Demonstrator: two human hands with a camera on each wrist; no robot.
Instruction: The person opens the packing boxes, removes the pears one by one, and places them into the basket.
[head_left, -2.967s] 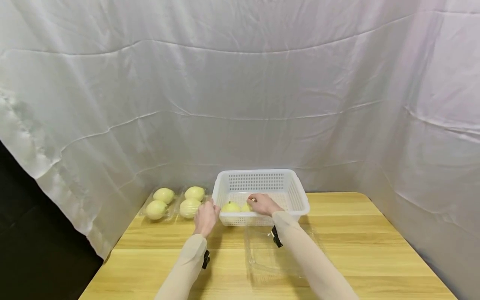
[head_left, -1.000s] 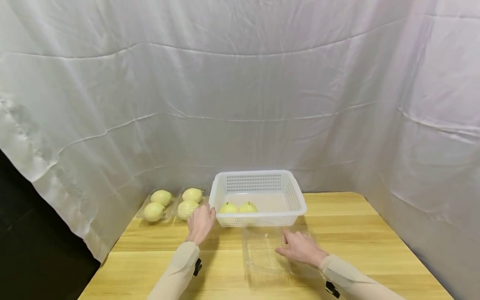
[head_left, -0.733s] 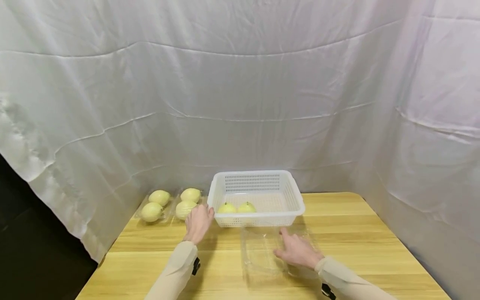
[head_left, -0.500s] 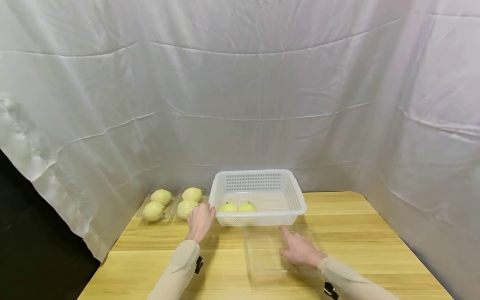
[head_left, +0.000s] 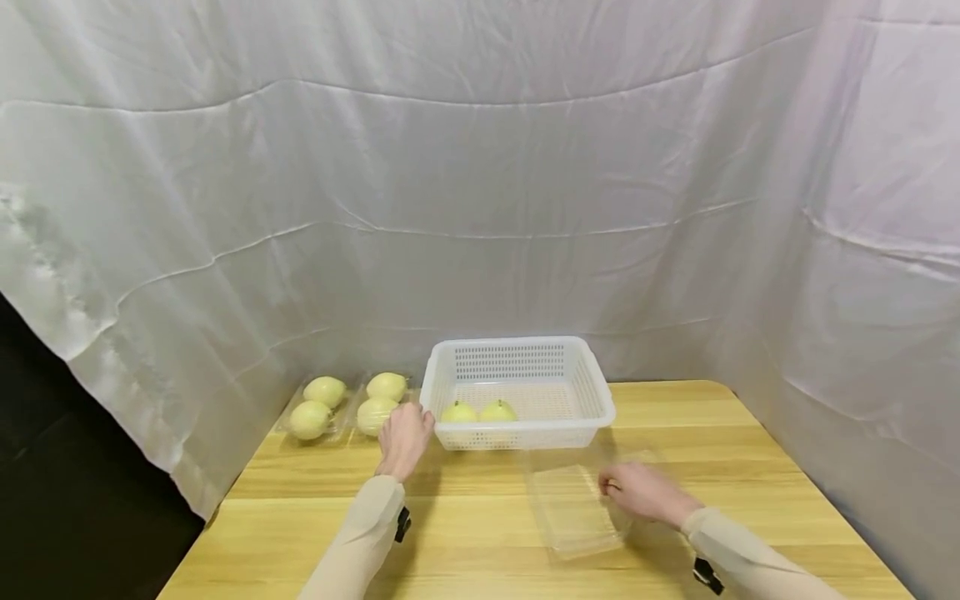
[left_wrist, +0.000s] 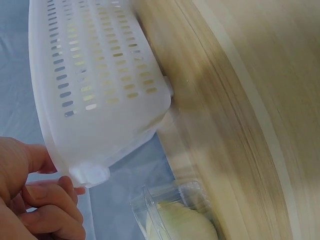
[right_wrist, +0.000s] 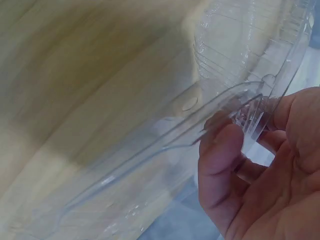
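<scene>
A grey curtain (head_left: 487, 183) hangs behind my wooden table (head_left: 675, 425). Next in size is the white basket (head_left: 525, 427), set at the table's far side, its walls pierced with rows of slots. My left hand (head_left: 406, 437) pinches its rim at the near left corner, thumb and curled fingers to either side.

Smaller is the clear container (head_left: 572, 512), just in front of the basket and toward my right. My right hand (head_left: 647, 492) pinches its thin edge between thumb and fingers. I judge the step in hand to be handling this container with its fruit out, while my left hand steadies the basket. The next move, I'd say, calls for a light, sure pinch, since such thin plastic could flex or slip, and for keeping it off the basket's front wall.

It is see-through and glossy, with a ribbed part and a long raised edge; I see no fruit in it. It blurs from above, so I can't tell how much of it touches the wood.

Smaller again, 2 clear packs (head_left: 342, 425) sit left of the basket, each showing 2 pale yellow fruits. Smallest, 2 loose fruits (head_left: 459, 412) lie side by side in the basket, by its near wall.
</scene>
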